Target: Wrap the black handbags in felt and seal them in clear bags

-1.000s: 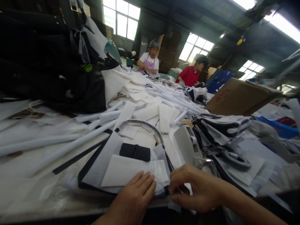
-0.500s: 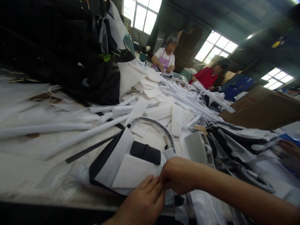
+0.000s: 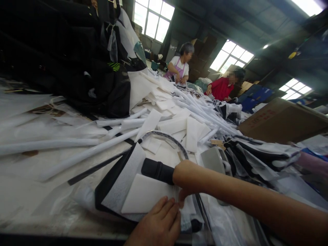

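A black bag (image 3: 114,172) lies on the table in front of me, covered with thin white paper (image 3: 125,186). On it rest a white foam sheet (image 3: 143,196) and a black strap-like tab (image 3: 156,170). Its arched handle (image 3: 169,136) is wrapped in clear film. My left hand (image 3: 159,222) lies over the bag's near edge, fingers stretched side by side on the foam sheet; its thumb is hidden. Beside it, my right hand (image 3: 188,179) is closed with curled fingers at the bag's right end, covering the tab's end. What it pinches is hidden.
White foam strips and sheets (image 3: 176,123) pile up behind the bag. Black bags (image 3: 102,85) are heaped left, a grey bag (image 3: 212,159) and wrapped black pieces (image 3: 263,153) lie right. A cardboard box (image 3: 282,119) stands behind. Two people (image 3: 179,66) work across the table.
My right hand has shifted slightly up over the tab's end and the handle's base. My left hand stays on the foam sheet's near edge. The view has tilted a little.
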`<state>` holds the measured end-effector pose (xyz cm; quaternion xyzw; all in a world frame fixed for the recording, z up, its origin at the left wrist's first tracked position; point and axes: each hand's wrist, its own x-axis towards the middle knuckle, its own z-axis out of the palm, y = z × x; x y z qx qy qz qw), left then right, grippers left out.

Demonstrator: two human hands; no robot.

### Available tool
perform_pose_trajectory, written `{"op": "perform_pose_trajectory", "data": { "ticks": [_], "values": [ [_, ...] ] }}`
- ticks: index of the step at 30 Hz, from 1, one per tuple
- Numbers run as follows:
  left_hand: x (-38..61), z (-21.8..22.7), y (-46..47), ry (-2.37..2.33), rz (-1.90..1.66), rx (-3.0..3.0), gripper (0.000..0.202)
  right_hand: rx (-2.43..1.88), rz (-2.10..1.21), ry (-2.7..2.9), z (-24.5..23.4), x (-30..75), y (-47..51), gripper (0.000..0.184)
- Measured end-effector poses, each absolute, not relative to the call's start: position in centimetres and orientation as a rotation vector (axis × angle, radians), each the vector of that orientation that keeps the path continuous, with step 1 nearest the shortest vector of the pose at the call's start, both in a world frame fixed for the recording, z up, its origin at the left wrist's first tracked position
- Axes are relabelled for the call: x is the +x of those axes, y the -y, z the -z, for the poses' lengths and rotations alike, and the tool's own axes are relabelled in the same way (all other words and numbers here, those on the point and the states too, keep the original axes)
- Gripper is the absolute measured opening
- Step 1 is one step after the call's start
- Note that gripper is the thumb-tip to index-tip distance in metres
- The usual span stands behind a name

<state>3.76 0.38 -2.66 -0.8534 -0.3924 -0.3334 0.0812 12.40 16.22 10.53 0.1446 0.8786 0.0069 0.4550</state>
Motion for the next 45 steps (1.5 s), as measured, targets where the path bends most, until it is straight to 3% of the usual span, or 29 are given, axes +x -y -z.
{"op": "perform_pose_trajectory", "data": {
  "ticks": [8,17,19,21,24,26,28,38,42,45],
  "values": [
    [3.8,3.7,-0.7,1.127,1.051,-2.444,0.023,0.476,0.019,-2.243,-9.5,13.0,-19.1,0.072],
    [3.8,4.5,-1.2,1.044,1.18,-2.361,0.026,0.915,0.165,-2.349,-9.0,14.8,-25.7,0.032],
    [3.7,4.4,-1.3,1.045,1.228,-2.332,0.027,0.999,0.228,-2.446,-9.5,16.4,-25.1,0.03],
    [3.7,4.4,-1.3,1.05,1.231,-2.335,0.027,1.008,0.36,-2.503,-9.8,18.1,-23.2,0.048],
    [3.6,4.2,-1.2,1.059,1.172,-2.385,0.024,0.886,0.525,-2.569,-9.2,19.7,-19.5,0.098],
    [3.6,4.0,-1.2,1.059,1.15,-2.405,0.023,0.835,0.528,-2.592,-8.4,19.7,-17.9,0.116],
    [3.5,3.8,-1.1,1.063,1.157,-2.404,0.023,0.857,0.501,-2.557,-7.6,19.0,-17.5,0.118],
    [2.4,2.8,-0.9,1.032,0.921,-2.559,0.031,1.001,0.835,-2.3,-8.5,18.3,-21.0,0.085],
    [2.6,2.6,-0.9,1.036,0.936,-2.551,0.032,0.922,0.854,-2.399,-9.1,19.4,-18.6,0.125],
    [2.8,2.2,-0.8,1.062,0.926,-2.558,0.033,0.92,0.645,-2.52,-8.4,19.3,-16.6,0.141]
  ]
}}
